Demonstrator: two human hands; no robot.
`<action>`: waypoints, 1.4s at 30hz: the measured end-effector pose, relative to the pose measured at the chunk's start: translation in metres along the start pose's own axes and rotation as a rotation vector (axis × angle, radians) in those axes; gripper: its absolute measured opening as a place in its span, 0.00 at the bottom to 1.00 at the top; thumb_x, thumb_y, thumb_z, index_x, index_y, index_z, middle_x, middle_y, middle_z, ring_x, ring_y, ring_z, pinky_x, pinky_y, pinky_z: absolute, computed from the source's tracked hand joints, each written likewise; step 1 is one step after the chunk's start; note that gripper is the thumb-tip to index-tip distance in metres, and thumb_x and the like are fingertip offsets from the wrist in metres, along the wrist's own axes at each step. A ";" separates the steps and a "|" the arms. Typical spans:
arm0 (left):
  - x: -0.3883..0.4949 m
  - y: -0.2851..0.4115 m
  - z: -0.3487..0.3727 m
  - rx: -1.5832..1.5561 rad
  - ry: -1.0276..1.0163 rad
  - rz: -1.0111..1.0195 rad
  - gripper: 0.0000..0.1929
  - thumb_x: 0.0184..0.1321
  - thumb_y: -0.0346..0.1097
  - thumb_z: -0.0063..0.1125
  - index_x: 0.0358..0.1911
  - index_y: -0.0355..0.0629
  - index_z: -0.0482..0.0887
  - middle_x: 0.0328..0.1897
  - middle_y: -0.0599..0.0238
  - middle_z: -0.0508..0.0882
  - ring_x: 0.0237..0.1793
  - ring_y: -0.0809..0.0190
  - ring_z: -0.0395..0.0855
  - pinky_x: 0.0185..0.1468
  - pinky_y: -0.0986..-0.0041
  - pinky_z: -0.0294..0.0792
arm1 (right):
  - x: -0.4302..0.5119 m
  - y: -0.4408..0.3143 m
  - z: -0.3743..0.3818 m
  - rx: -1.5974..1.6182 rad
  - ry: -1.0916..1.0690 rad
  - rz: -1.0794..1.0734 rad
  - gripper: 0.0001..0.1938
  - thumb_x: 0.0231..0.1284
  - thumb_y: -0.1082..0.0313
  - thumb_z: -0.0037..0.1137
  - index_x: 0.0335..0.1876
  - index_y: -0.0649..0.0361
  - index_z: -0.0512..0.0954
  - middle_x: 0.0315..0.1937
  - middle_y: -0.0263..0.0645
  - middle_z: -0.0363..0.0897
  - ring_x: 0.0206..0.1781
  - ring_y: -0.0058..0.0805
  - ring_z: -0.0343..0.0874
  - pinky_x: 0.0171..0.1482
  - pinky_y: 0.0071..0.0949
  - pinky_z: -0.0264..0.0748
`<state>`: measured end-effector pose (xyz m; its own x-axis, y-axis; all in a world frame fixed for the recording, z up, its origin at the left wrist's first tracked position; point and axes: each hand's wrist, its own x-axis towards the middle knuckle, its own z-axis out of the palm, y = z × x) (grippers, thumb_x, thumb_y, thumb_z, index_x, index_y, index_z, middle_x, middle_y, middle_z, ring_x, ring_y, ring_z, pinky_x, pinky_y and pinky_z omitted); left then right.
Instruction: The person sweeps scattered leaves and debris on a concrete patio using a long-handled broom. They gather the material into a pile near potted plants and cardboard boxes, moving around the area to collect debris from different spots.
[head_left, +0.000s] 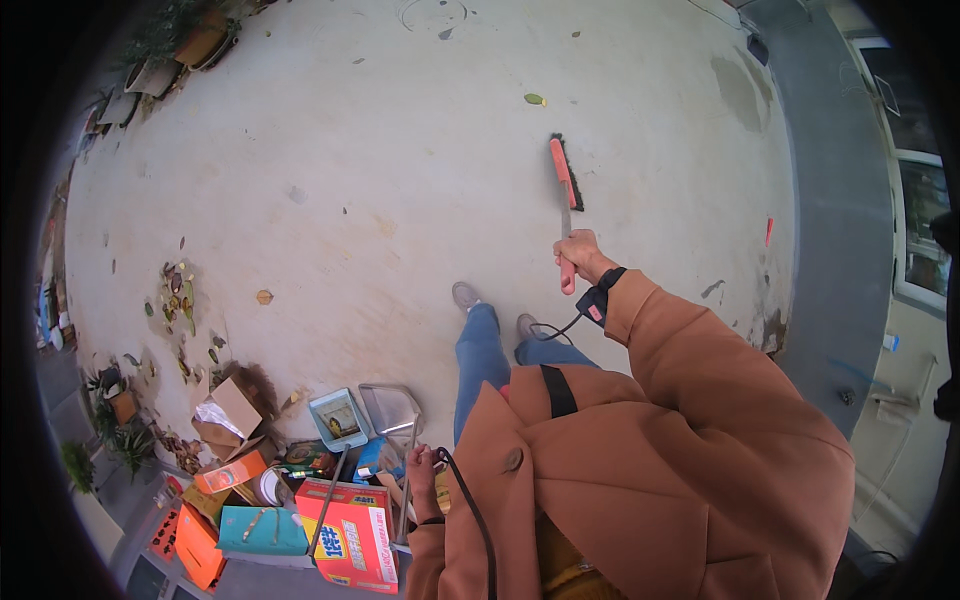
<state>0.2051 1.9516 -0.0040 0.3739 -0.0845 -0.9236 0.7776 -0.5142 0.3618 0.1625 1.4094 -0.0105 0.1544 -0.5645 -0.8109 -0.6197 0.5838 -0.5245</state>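
My right hand (579, 251) grips the pink handle of a brush (562, 169) with a pink back and dark bristles, held out over the pale concrete floor. My left hand (422, 465) is low beside my coat, closed around a thin metal handle. That handle seems to belong to a metal dustpan (391, 409), whose pan lies just beyond the hand. Next to the pan stands a light blue plastic bin (339, 418) with something dark and yellowish inside. A black cable runs near each wrist.
Cardboard boxes (244, 405), a red printed box (352, 532) and a teal box (262, 531) are heaped at lower left. Fallen leaves (180, 296) lie left on the floor. Potted plants (202, 41) stand at upper left. A grey raised strip (832, 225) and windows border the right.
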 end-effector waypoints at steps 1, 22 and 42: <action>0.002 0.001 0.003 0.007 0.002 -0.016 0.14 0.61 0.38 0.48 0.46 0.40 0.70 0.34 0.62 0.82 0.32 0.65 0.82 0.31 0.76 0.73 | -0.014 0.002 0.027 -0.025 -0.060 -0.025 0.08 0.42 0.82 0.50 0.30 0.74 0.68 0.23 0.46 0.72 0.21 0.35 0.75 0.18 0.30 0.70; 0.017 0.036 0.049 0.006 0.299 0.067 0.17 0.56 0.40 0.52 0.43 0.35 0.75 0.29 0.59 0.83 0.29 0.63 0.83 0.26 0.74 0.75 | -0.023 -0.122 -0.042 -0.026 -0.529 -0.081 0.31 0.44 0.81 0.46 0.60 0.71 0.53 0.20 0.41 0.69 0.16 0.25 0.67 0.13 0.23 0.59; 0.002 0.195 0.222 0.129 0.187 0.145 0.17 0.58 0.41 0.52 0.44 0.34 0.73 0.32 0.57 0.82 0.32 0.63 0.83 0.31 0.75 0.74 | 0.224 -0.187 -0.281 0.040 -0.150 -0.185 0.09 0.43 0.71 0.48 0.15 0.52 0.62 0.06 0.30 0.55 0.05 0.22 0.50 0.10 0.23 0.42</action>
<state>0.2450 1.6615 0.0361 0.5729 -0.0123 -0.8195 0.6428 -0.6136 0.4586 0.0961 1.0100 -0.0210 0.3772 -0.5726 -0.7279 -0.5395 0.5030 -0.6752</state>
